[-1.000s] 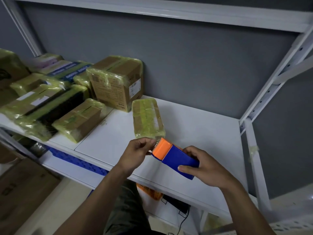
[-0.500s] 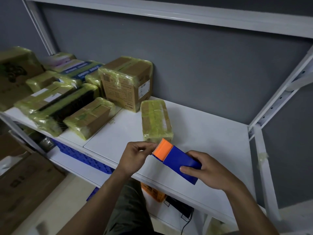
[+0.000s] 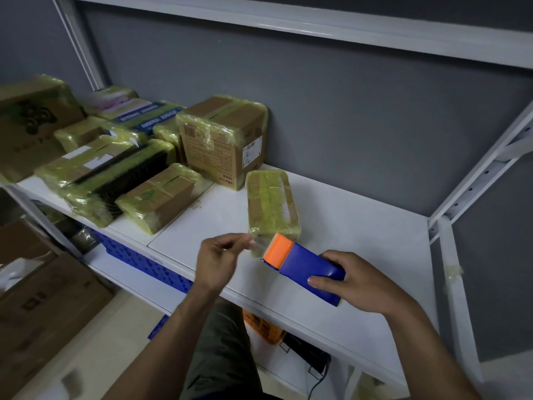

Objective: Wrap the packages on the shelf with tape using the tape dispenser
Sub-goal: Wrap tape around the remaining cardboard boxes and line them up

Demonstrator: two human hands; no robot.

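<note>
- At the front edge of the white metal shelf (image 3: 360, 241), our left hand (image 3: 219, 261) pinches the free end of a strip of clear tape (image 3: 253, 244) between thumb and fingertips. The hand is blurred, so we can read no finer detail of the grip.
- Our right hand (image 3: 356, 284) is wrapped round the blue body of the blue-and-orange plastic tape dispenser (image 3: 305, 271). It holds the dispenser just above the shelf, orange mouth pointing towards the left hand.
- Just behind that mouth, the small cardboard package (image 3: 271, 203) lies flat under yellowish film. We cannot tell whether the tape touches it yet.
- Farther left sit the other wrapped cardboard packages (image 3: 155, 197), well apart from both hands.
- We judge that a slack strip could fold onto itself or cling to our fingers. A pull at an angle could lay it crooked on the package or tear it at the cutter.
- Half a second ago the left hand sat right at the orange mouth. Now it has drawn off to the left and tape spans the gap. The dispenser and package keep their places.
</note>
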